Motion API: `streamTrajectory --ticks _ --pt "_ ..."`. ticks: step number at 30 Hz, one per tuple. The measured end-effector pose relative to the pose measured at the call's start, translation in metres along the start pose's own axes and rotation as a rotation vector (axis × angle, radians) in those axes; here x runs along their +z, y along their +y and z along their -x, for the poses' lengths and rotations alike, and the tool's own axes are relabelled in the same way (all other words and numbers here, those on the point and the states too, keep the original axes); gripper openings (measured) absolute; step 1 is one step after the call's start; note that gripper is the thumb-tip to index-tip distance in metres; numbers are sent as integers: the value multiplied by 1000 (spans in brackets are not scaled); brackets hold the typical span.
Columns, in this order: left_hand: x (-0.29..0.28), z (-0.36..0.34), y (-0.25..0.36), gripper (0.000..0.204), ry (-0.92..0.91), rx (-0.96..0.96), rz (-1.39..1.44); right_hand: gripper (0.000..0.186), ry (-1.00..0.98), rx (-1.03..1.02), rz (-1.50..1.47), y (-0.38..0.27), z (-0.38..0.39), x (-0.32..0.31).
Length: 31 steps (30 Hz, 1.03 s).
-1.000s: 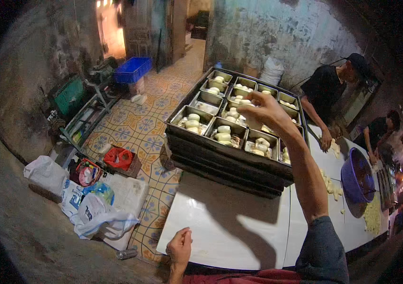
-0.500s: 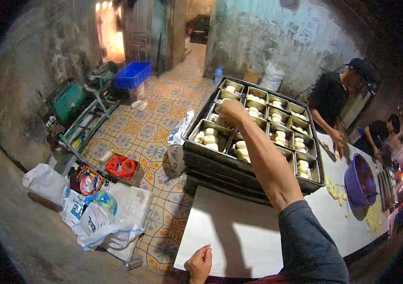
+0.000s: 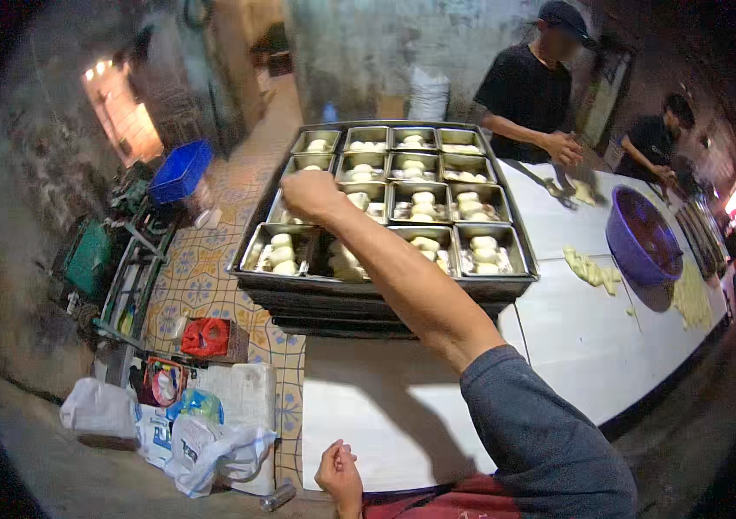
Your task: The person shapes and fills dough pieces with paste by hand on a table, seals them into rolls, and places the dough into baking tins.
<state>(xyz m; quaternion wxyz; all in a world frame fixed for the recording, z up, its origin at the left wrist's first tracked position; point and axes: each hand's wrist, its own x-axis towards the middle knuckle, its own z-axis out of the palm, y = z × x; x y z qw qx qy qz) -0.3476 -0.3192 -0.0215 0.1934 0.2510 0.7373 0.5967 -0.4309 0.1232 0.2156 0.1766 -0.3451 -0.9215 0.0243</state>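
A large dark tray (image 3: 385, 285) on the table's far end carries rows of metal loaf tins (image 3: 420, 203). Small pale dough balls (image 3: 282, 254) lie in lines inside them. My right arm reaches across the tray, and my right hand (image 3: 312, 195) is curled over a tin in the left column. Its fingertips are hidden, so what they grip cannot be made out. Low by the near table edge, my left hand (image 3: 339, 471) is loosely closed with nothing visible in it.
More dark trays are stacked beneath. On the white table (image 3: 571, 320) at right are a purple basin (image 3: 645, 238) and dough strips (image 3: 591, 270). A person (image 3: 528, 95) in black stands beyond, another farther right. Plastic bags (image 3: 221, 450) and a blue crate (image 3: 181, 171) are at left.
The view has swung, so the tray now sits squarer and farther left. My right hand stays over the left column. The nearer person's hands have risen from the table and come together.
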Motion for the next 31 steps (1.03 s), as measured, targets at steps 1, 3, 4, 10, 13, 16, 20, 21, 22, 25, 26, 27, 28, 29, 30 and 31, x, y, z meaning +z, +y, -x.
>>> streamTrajectory --ticks 1,3,4,10,13,16,20,21,22,25,26,27,28,29,30,31 --pt "0 -2 -1 16 -22 1 -75 25 20 -19 -19 -2 5 -11" --pt "4 -1 7 14 -4 -21 -14 25 22 -62 -65 -8 22 -29" --pt "4 -1 5 14 -46 -7 -15 25 -65 -33 -78 -14 29 -37" --pt "-15 -10 -13 23 -189 -204 55 20 403 -195 -274 -58 63 -12" --pt "-48 -31 17 35 -597 -316 -39 23 461 -132 -241 -79 86 -7" --pt "-71 -55 58 32 -839 -567 185 31 55 51 -77 -62 92 7" --pt "-144 -135 -6 35 -970 -361 85 20 417 -93 80 -68 109 18" --pt "-160 -154 -16 35 -980 -364 94 20 526 -140 185 -61 111 18" --pt "-181 -177 -36 35 -892 -396 122 21 501 -61 135 -67 109 14" --pt "-242 -240 -91 39 -697 -323 -33 49 473 120 138 -58 103 24" --pt "-267 -252 -107 39 -682 -322 -36 52 461 144 65 -70 96 20" --pt "-288 -262 -123 41 -639 -373 -38 55 448 175 -2 -79 97 12" --pt "-301 -271 -139 44 -610 -421 -37 56 473 283 -69 -78 99 12" --pt "-319 -281 -155 47 -557 -469 -43 58 367 308 -59 -88 96 4" --pt "-327 -290 -170 50 -529 -514 -44 55 325 392 -90 -85 96 1" --pt "-335 -297 -179 53 -491 -560 -47 54 282 469 -131 -79 95 6"
